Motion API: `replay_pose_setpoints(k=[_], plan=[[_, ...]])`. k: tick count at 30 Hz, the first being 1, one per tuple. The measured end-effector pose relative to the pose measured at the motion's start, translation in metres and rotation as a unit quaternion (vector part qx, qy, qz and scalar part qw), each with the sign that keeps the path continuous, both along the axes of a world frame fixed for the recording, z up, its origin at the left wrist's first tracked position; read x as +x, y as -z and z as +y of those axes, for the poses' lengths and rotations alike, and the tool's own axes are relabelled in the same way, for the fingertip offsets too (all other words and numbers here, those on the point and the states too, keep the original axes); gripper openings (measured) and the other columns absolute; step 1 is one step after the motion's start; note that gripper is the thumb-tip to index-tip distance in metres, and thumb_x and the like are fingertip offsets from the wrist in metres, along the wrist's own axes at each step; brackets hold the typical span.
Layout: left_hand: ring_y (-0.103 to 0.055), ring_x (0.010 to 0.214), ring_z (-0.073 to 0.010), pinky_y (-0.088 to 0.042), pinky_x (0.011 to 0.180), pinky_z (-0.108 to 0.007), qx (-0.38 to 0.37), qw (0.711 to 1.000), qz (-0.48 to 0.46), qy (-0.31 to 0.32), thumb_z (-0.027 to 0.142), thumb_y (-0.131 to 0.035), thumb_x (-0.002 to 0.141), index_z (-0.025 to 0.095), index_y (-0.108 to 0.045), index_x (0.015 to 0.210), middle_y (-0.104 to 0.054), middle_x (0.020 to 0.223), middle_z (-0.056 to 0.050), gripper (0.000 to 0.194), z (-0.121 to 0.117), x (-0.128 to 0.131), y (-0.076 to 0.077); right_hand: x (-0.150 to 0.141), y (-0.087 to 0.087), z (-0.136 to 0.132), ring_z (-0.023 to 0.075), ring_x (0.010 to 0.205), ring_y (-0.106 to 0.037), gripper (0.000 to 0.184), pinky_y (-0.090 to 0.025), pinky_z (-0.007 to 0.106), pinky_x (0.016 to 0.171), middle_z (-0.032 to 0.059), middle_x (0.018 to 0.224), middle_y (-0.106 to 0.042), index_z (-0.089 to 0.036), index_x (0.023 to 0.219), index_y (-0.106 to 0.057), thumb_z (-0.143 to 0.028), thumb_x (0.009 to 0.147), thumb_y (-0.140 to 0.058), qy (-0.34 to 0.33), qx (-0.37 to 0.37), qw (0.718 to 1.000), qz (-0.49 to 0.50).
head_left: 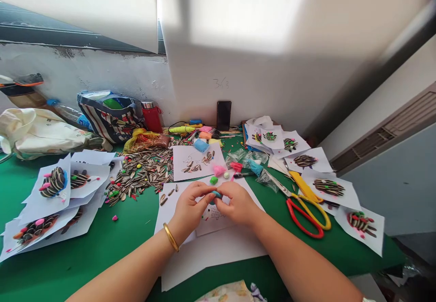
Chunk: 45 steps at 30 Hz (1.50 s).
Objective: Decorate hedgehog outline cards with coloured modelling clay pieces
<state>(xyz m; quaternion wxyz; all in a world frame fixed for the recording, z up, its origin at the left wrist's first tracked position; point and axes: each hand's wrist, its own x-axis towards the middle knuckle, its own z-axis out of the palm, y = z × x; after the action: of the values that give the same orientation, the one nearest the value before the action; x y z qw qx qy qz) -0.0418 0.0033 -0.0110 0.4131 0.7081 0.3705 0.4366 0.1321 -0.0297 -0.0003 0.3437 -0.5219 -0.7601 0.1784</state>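
My left hand (195, 204) and my right hand (236, 202) meet over the white paper (184, 256). Between their fingertips they pinch a small lump of blue modelling clay (216, 194). Beneath them lies a smaller sheet with a line drawing (214, 212) on it, partly covered by my fingers. Just beyond the hands sit lumps of green clay (213, 180), pink clay (218, 170) and white clay (226, 175). A few striped sunflower seeds (164, 200) rest on the paper left of my left hand.
A heap of sunflower seeds (146, 170) spreads at the back left. Finished seed pictures (54, 184) are stacked at the left, with more pictures (329, 187) along the right. Red-and-yellow scissors (304, 215) lie right of the paper. A phone (224, 116) leans on the wall near a red bottle (152, 118).
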Motion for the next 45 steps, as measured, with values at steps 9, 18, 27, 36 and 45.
replay_pose_setpoints(k=[9, 18, 27, 36, 45], plan=[[-0.067, 0.088, -0.0207, -0.054, 0.078, -0.033, -0.098, 0.993, -0.069, -0.002, 0.034, -0.071, 0.080, 0.021, -0.073, 0.099, -0.072, 0.097, -0.006, 0.022, 0.0022, 0.0013, 0.0022, 0.0018, -0.0001, -0.0015, 0.0151, 0.078, -0.061, 0.014, -0.045, 0.025, 0.070, 0.0004, 0.087, -0.069, -0.022, 0.096, -0.066, -0.025, 0.089, -0.055, 0.005, -0.076, 0.988, 0.136], [-0.064, 0.078, -0.0192, -0.052, 0.072, -0.031, -0.072, 0.996, -0.055, -0.004, 0.034, -0.071, 0.081, 0.020, -0.074, 0.079, -0.069, 0.081, -0.005, 0.014, 0.0026, 0.0004, 0.0025, -0.0007, -0.0018, -0.0031, 0.0155, 0.076, -0.060, 0.012, -0.047, 0.025, 0.068, 0.0000, 0.083, -0.068, -0.021, 0.094, -0.067, -0.025, 0.085, -0.060, -0.009, -0.098, 0.984, 0.148], [-0.064, 0.084, -0.0196, -0.051, 0.077, -0.032, -0.038, 0.999, -0.025, 0.000, 0.032, -0.070, 0.082, 0.024, -0.077, 0.093, -0.070, 0.089, -0.005, 0.015, 0.0031, -0.0007, 0.0027, -0.0011, -0.0033, -0.0019, 0.0147, 0.076, -0.059, 0.015, -0.045, 0.026, 0.070, 0.0000, 0.084, -0.068, -0.022, 0.096, -0.070, -0.021, 0.087, -0.058, -0.011, -0.079, 0.988, 0.135], [-0.066, 0.090, -0.0210, -0.053, 0.078, -0.033, -0.050, 0.998, -0.048, -0.006, 0.032, -0.071, 0.080, 0.024, -0.075, 0.101, -0.071, 0.099, -0.006, 0.022, 0.0041, -0.0013, 0.0036, -0.0007, 0.0037, 0.0017, 0.0155, 0.077, -0.058, 0.007, -0.044, 0.027, 0.071, 0.0011, 0.083, -0.066, -0.021, 0.085, -0.067, -0.022, 0.086, -0.060, -0.006, -0.045, 0.994, 0.102], [-0.065, 0.080, -0.0195, -0.053, 0.073, -0.032, -0.054, 0.998, -0.029, -0.018, 0.033, -0.070, 0.081, 0.021, -0.074, 0.089, -0.071, 0.086, -0.005, 0.015, 0.0045, -0.0012, 0.0016, -0.0019, 0.0024, -0.0004, 0.0158, 0.078, -0.062, 0.012, -0.047, 0.027, 0.071, 0.0004, 0.086, -0.069, -0.022, 0.095, -0.066, -0.024, 0.087, -0.057, 0.018, -0.097, 0.985, 0.141]])
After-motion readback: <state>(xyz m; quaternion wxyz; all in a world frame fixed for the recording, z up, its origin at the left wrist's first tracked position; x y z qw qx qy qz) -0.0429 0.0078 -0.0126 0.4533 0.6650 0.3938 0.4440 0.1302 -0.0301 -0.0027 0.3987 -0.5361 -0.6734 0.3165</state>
